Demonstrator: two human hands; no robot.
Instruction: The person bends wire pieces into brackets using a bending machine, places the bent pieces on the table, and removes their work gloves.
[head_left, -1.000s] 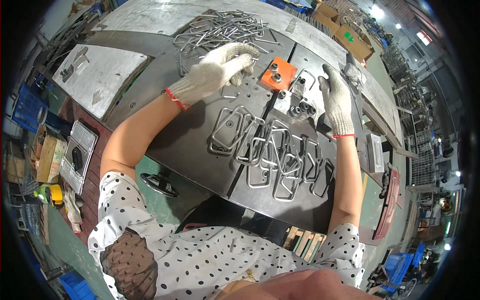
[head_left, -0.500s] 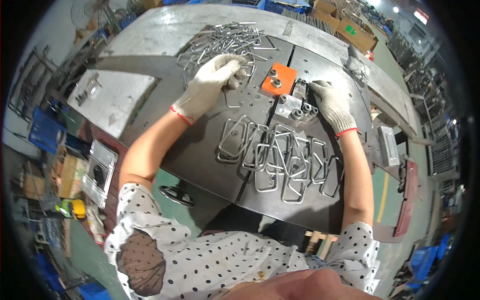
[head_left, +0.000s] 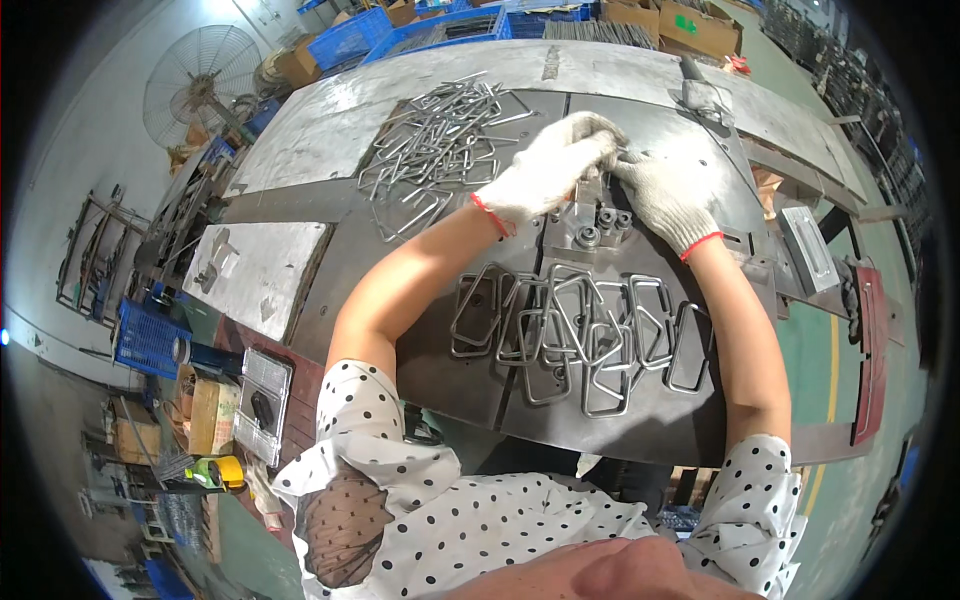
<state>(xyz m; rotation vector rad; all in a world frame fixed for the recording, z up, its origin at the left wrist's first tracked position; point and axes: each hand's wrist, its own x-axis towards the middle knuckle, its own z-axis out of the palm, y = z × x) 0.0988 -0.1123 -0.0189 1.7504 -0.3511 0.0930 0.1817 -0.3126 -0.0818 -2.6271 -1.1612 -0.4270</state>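
Observation:
My left hand [head_left: 558,168], in a white knit glove with a red cuff, reaches over the bolted metal fixture [head_left: 573,238]. Its fingers are pinched together above the fixture's far end. Beside it is my gloved right hand [head_left: 668,198], fingers curled in against the left fingertips. Whatever the two hands grip is hidden by the gloves. Several bolts [head_left: 587,237] stand up from the fixture's near part. Between my forearms and the fixture lie several bent steel wire frames [head_left: 628,395], overlapping one another on the dark steel table [head_left: 440,385].
A heap of bent wire pieces [head_left: 440,130] lies at the far left of the table. A grey metal plate [head_left: 255,275] is further left. Blue crates [head_left: 350,38] and a cardboard box [head_left: 700,28] stand beyond the far edge. A hand tool [head_left: 700,90] rests at the far right.
My left hand has moved right from beside the wire heap to the fixture, covering the orange block. It now meets my right hand. The whole view has shifted.

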